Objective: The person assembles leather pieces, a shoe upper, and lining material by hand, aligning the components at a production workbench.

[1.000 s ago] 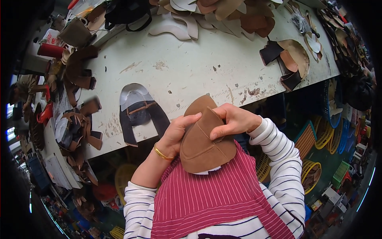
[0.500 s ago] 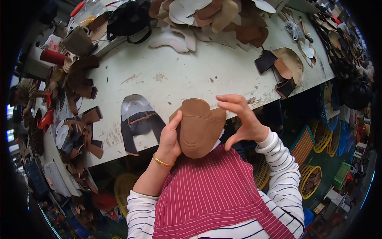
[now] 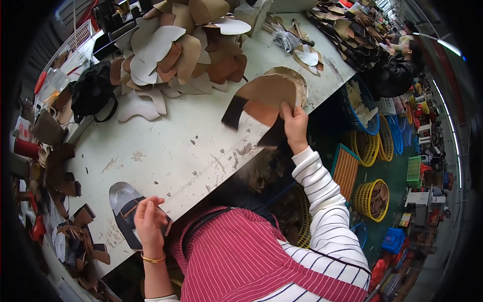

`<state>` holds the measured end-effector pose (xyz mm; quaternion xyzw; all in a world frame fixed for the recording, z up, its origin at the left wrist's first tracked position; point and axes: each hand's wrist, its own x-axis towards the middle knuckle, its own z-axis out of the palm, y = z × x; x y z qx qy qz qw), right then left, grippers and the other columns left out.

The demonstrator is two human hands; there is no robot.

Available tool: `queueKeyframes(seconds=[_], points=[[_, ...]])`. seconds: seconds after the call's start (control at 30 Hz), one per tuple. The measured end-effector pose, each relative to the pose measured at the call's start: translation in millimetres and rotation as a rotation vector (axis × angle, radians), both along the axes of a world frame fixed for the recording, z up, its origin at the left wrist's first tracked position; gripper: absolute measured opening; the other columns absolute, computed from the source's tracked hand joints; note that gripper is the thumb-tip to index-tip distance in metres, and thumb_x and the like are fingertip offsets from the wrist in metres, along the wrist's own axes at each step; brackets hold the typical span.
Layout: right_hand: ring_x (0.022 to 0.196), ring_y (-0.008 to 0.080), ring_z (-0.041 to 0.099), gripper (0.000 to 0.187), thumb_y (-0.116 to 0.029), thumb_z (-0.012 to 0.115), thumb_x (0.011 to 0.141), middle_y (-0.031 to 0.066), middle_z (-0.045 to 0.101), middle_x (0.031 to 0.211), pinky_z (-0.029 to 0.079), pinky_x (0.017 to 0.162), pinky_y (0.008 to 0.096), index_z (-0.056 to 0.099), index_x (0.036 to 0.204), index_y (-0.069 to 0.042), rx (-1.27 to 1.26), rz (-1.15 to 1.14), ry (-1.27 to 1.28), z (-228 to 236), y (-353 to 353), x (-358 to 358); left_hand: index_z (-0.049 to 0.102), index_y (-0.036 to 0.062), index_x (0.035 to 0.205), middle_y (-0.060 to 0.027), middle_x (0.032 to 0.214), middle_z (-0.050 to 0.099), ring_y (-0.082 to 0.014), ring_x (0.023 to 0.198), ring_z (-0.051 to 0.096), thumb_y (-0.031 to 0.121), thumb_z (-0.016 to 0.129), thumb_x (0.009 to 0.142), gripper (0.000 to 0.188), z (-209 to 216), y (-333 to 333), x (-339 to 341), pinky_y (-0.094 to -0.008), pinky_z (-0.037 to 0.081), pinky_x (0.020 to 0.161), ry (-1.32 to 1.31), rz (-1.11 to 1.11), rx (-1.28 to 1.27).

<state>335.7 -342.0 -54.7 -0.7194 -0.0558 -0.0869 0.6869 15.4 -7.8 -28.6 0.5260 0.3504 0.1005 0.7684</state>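
My right hand point(image 3: 295, 123) pinches the edge of a tan shoe upper point(image 3: 274, 88) at the table's right side, thumb on top. The piece is curved like a horseshoe, with dark ends and a brown inner patch. It lies over similar pieces whose edges show behind it. To the left, my left hand point(image 3: 149, 221) hovers by a dark shoe upper point(image 3: 123, 209) with a grey rounded toe. Its fingers are loosely bent and apart, with nothing visible in them. Part of that dark upper is hidden behind the hand.
A heap of white, tan and brown cut pieces point(image 3: 171, 50) covers the table's back, beside a black bag point(image 3: 93, 90). More brown pieces point(image 3: 80, 231) lie at the left edge. Yellow baskets point(image 3: 371, 199) and a blue basket point(image 3: 359, 113) stand right of the table. Other people sit farther off.
The view has swung to the right. My left hand no longer holds the brown upper and is now by the dark one. My right hand, empty before, now grips an upper at the right-hand stack.
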Motion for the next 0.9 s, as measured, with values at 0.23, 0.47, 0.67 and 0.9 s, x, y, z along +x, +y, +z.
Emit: queueKeyframes(seconds=[0.23, 0.47, 0.67, 0.9], points=[[0.116, 0.0337, 0.054, 0.049, -0.013, 0.066, 0.086, 0.0155, 0.059, 0.126, 0.04, 0.101, 0.0445, 0.055, 0.133, -0.005, -0.834, -0.429, -0.469, 7, -41, 79, 0.06, 0.0019, 0.128, -0.0164, 0.127, 0.063, -0.0308, 0.123, 0.056, 0.008, 0.054, 0.095, 0.034, -20, 77, -71, -0.0456, 0.038, 0.109, 0.179, -0.101, 1.282], [0.076, 0.0169, 0.065, 0.037, -0.009, 0.064, 0.089, 0.0109, 0.07, 0.102, 0.05, 0.069, 0.0291, 0.06, 0.125, -0.003, -0.378, 0.341, -0.417, 66, 137, 42, 0.041, 0.003, 0.148, -0.0178, 0.157, 0.034, -0.0391, 0.147, 0.025, 0.019, 0.062, 0.088, 0.065, -39, 57, -60, -0.0525, 0.015, 0.121, 0.379, -0.356, 1.542], [0.046, 0.0108, 0.06, 0.03, -0.019, 0.064, 0.093, 0.0103, 0.071, 0.072, 0.047, 0.043, 0.0259, 0.06, 0.109, 0.005, -0.259, 0.469, 0.108, 72, 253, 78, 0.045, 0.0013, 0.144, -0.0208, 0.155, 0.035, -0.0409, 0.145, 0.027, 0.023, 0.066, 0.086, 0.065, -47, 16, 15, -0.054, 0.016, 0.12, 0.27, -0.315, 1.497], [0.049, 0.0083, 0.059, 0.019, -0.021, 0.065, 0.093, 0.0048, 0.068, 0.074, 0.041, 0.038, 0.0212, 0.061, 0.096, -0.003, -0.125, 0.385, 0.169, 64, 277, 85, 0.051, 0.0011, 0.139, -0.0219, 0.152, 0.038, -0.0411, 0.143, 0.03, 0.02, 0.067, 0.084, 0.06, -43, 14, 16, -0.055, 0.016, 0.12, 0.183, -0.278, 1.375]])
